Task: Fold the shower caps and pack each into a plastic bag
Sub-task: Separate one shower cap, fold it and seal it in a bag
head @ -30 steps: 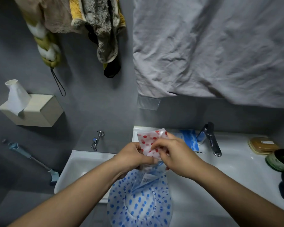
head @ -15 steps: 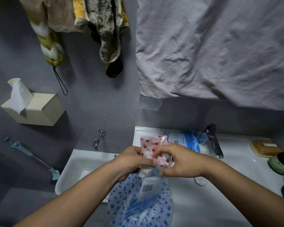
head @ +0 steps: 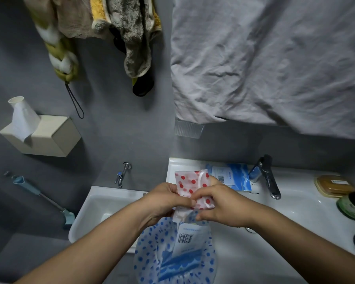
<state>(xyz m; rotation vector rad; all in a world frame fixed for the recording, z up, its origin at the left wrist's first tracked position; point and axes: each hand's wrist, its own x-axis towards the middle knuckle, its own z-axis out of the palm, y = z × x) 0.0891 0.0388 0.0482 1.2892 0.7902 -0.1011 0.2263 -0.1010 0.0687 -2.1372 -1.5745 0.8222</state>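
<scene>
**Red-dotted cap half into its bag over the sink**

Nearest the camera, below both hands, a blue-dotted shower cap lay spread and unfolded, with a flat plastic bag bearing a barcode resting on it. Just above that, the left hand and right hand met, each pinching a folded red-dotted shower cap together with the mouth of a clear bag that hung between the thumbs. The cap stood mostly above the hands, so it seemed only partly inside.

The likely trouble: the thin bag mouth could slip from the pinch or crumple shut, and the springy folded cap could open out and jam at the opening, forcing a refold.

Beyond the right hand, a packed blue bag lay on the sink ledge beside the tap; whether it held a cap could not be told. Farther right sat a soap dish with a bar in it.
</scene>
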